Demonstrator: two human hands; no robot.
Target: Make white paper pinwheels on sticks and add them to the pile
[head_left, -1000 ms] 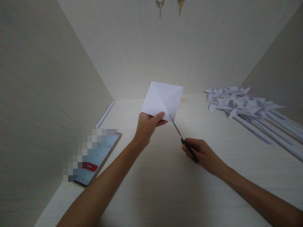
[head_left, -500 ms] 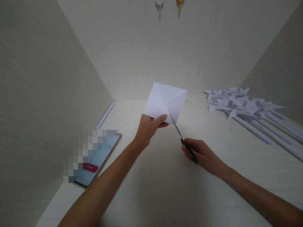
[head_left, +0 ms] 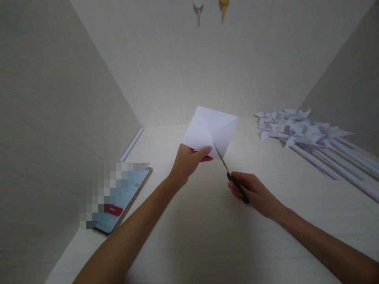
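White creased paper [head_left: 219, 126] hangs mid-frame, its lower edge pinched by the left fingers [head_left: 205, 151]; right fingers [head_left: 245, 179] grip black-handled scissors [head_left: 237, 187], slanting up-left over the bottom corner, along the diagonal crease (left fingers nearer the tip).

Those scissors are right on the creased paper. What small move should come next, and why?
Perhaps one short snip along the crease, stopping before the middle: the right hand holds the scissors with their blades lined up with that crease at the paper's lower corner, and the left hand grips the paper close by.
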